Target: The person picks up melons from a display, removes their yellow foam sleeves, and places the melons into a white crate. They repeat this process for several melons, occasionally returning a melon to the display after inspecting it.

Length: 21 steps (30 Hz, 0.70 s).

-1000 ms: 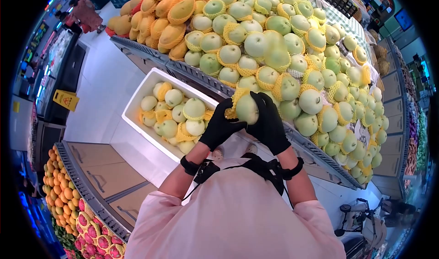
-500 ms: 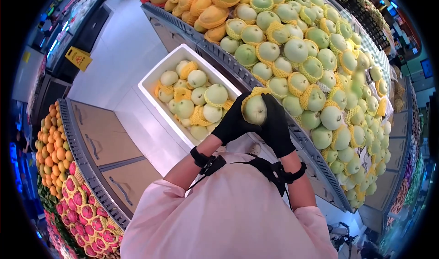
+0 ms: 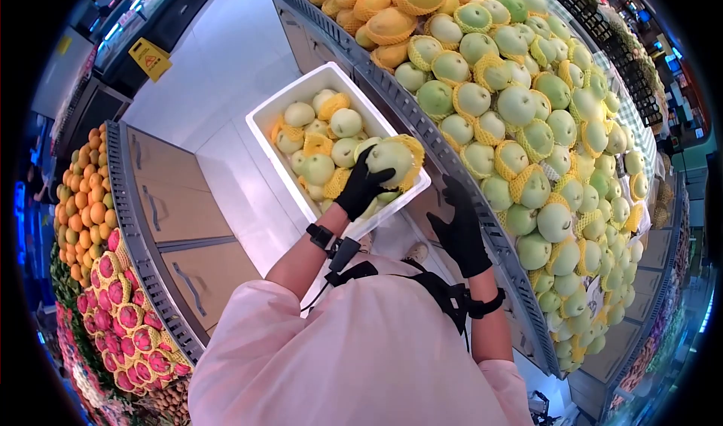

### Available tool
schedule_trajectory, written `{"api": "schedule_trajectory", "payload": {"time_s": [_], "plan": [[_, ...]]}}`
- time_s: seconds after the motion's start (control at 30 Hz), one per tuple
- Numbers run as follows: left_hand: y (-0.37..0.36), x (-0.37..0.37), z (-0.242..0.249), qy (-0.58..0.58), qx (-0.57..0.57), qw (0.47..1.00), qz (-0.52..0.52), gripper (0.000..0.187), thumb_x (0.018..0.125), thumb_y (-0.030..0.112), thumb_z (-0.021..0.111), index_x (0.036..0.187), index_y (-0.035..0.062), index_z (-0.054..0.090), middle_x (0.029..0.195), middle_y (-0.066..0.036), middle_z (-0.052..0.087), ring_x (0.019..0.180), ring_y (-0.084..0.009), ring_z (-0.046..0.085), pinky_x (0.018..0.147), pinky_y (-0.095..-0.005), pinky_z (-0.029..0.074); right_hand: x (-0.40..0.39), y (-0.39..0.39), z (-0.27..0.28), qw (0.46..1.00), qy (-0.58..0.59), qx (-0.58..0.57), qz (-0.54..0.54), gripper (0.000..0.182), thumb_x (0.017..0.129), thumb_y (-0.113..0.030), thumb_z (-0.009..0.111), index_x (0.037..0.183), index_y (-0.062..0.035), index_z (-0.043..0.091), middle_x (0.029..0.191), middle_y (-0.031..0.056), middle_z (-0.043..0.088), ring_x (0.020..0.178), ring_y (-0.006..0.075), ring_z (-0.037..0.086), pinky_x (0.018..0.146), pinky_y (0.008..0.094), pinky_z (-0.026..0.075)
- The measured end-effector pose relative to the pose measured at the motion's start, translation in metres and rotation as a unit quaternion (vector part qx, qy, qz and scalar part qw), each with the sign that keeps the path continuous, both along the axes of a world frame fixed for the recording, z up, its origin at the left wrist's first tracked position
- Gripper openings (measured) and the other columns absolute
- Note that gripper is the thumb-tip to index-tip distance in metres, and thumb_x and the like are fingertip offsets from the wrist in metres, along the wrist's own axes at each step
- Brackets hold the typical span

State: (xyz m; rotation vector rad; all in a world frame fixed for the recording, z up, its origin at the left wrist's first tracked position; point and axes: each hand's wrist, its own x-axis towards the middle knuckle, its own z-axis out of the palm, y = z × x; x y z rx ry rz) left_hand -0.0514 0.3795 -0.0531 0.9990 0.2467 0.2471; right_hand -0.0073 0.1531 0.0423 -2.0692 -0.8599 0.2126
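Note:
Both hands wear black gloves. My left hand grips a pale green melon with a yellow foam net on its right side, over the front right part of a white foam box. Inside the box lie several more green melons, some in yellow nets. My right hand is apart from the fruit, its fingers spread and nothing in it, beside the grey edge of the display. On that display is a large pile of green melons in yellow nets.
Orange netted fruit lies at the display's far end. To the left, another stand bears oranges and netted dragon fruit. A yellow floor sign stands at the upper left.
The melon has moved left from between both hands to over the box, now in my left hand alone. My right hand has let go and opened. The view has shifted slightly.

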Motion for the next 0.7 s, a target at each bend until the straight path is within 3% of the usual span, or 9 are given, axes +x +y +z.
{"api": "schedule_trajectory", "payload": {"time_s": [0.03,0.13,0.3,0.37,0.43,0.53,0.63,0.7], "plan": [[0.014,-0.001,-0.002,0.05,-0.073,0.996,0.018,0.077,0.077,0.011,0.074,0.14,0.0103,0.028,0.127,-0.011,0.048,0.112,-0.0265,0.055,0.077,-0.0395,0.057,-0.001,-0.008,-0.001,1.0,0.015,-0.014,-0.016,0.069,0.074,0.0,0.071,0.136,-0.0055,0.04,0.129,0.0157,0.049,0.111,0.0282,0.053,0.092,0.036,0.046],[0.074,0.002,-0.028,0.112,0.016,0.988,0.108,0.077,0.073,0.012,0.079,0.135,0.0131,0.033,0.121,-0.01,0.051,0.105,-0.0263,0.058,0.073,-0.0397,0.058,0.0,-0.034,-0.009,0.997,0.037,-0.021,-0.065,0.06,0.077,-0.001,0.07,0.132,-0.0056,0.046,0.12,0.0116,0.056,0.095,0.021,0.058,0.083,0.0324,0.049],[0.156,0.013,-0.09,0.27,0.086,0.93,0.233,0.084,0.065,0.016,0.086,0.132,0.0163,0.036,0.12,-0.008,0.051,0.099,-0.0257,0.059,0.07,-0.0424,0.056,-0.007,-0.063,-0.013,0.986,0.097,-0.02,-0.13,0.056,0.079,-0.001,0.069,0.131,-0.0064,0.048,0.114,0.0089,0.06,0.089,0.0169,0.059,0.08,0.0305,0.05],[0.172,0.018,-0.102,0.325,0.13,0.907,0.235,0.09,0.059,0.02,0.088,0.131,0.0167,0.035,0.115,-0.009,0.054,0.095,-0.0238,0.059,0.062,-0.0371,0.056,-0.011,-0.072,-0.016,0.983,0.095,-0.045,-0.153,0.055,0.079,-0.001,0.068,0.131,-0.0067,0.049,0.112,0.0081,0.061,0.087,0.0158,0.059,0.079,0.0303,0.05],[0.183,0.023,-0.119,0.347,0.199,0.891,0.213,0.091,0.056,0.023,0.089,0.13,0.0145,0.037,0.117,-0.01,0.054,0.097,-0.0251,0.059,0.072,-0.0382,0.056,-0.015,-0.079,-0.022,0.978,0.11,-0.048,-0.17,0.051,0.082,-0.002,0.064,0.131,-0.0073,0.05,0.107,0.0073,0.063,0.084,0.0149,0.06,0.078,0.0295,0.05],[0.206,0.035,-0.182,0.336,0.35,0.851,0.203,0.094,0.053,0.026,0.089,0.131,0.0119,0.039,0.123,-0.013,0.055,0.106,-0.0269,0.058,0.087,-0.0379,0.052,-0.025,-0.084,-0.026,0.97,0.135,-0.05,-0.194,0.048,0.085,-0.005,0.061,0.131,-0.0092,0.05,0.105,0.0081,0.064,0.084,0.0152,0.061,0.077,0.0295,0.05],[0.202,0.039,-0.188,0.348,0.414,0.823,0.173,0.098,0.05,0.028,0.089,0.133,0.0104,0.041,0.127,-0.015,0.054,0.114,-0.0281,0.055,0.098,-0.0369,0.046,-0.032,-0.09,-0.03,0.967,0.138,-0.065,-0.205,0.048,0.085,-0.006,0.061,0.131,-0.009,0.05,0.105,0.0092,0.065,0.083,0.0155,0.062,0.077,0.0298,0.051],[0.208,0.044,-0.198,0.374,0.401,0.826,0.133,0.102,0.048,0.028,0.089,0.135,0.0105,0.039,0.127,-0.014,0.055,0.116,-0.0289,0.055,0.097,-0.0378,0.047,-0.034,-0.093,-0.028,0.966,0.139,-0.07,-0.205,0.047,0.085,-0.007,0.061,0.131,-0.0086,0.05,0.104,0.0096,0.065,0.082,0.0158,0.063,0.076,0.03,0.051]]}}
